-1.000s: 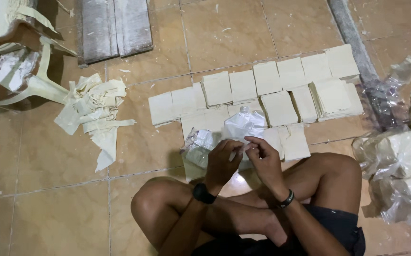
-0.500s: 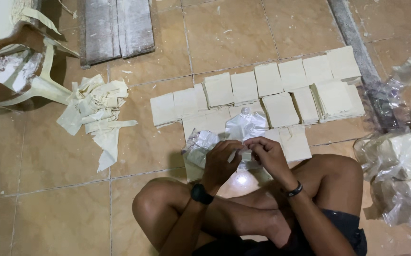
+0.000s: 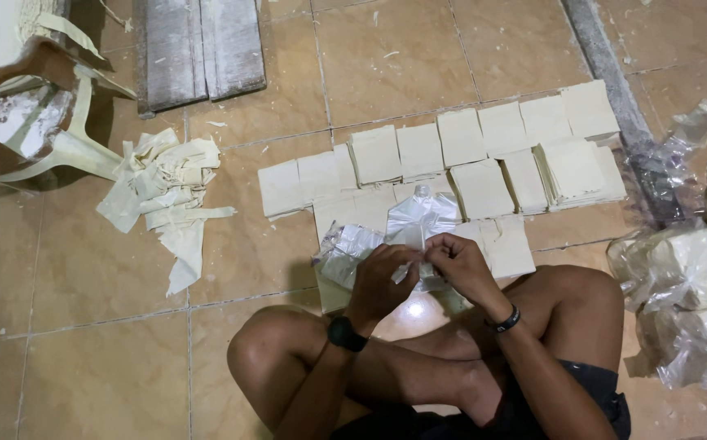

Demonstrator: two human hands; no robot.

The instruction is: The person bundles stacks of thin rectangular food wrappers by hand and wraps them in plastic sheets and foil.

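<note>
warm, dim indoor light is falling from above, tinting the tiled floor (image 3: 84, 326) yellow-brown. the upper left is sinking into deep shadow around the stool (image 3: 39, 122), and the person's legs are casting a soft dark patch below them. a small bright glare spot is shining on the tile (image 3: 413, 310) under the hands, and the clear plastic bag (image 3: 422, 218) is glinting white. the picture is looking slightly soft throughout, with fine detail smearing in the bags (image 3: 687, 285) at the right edge.
</note>
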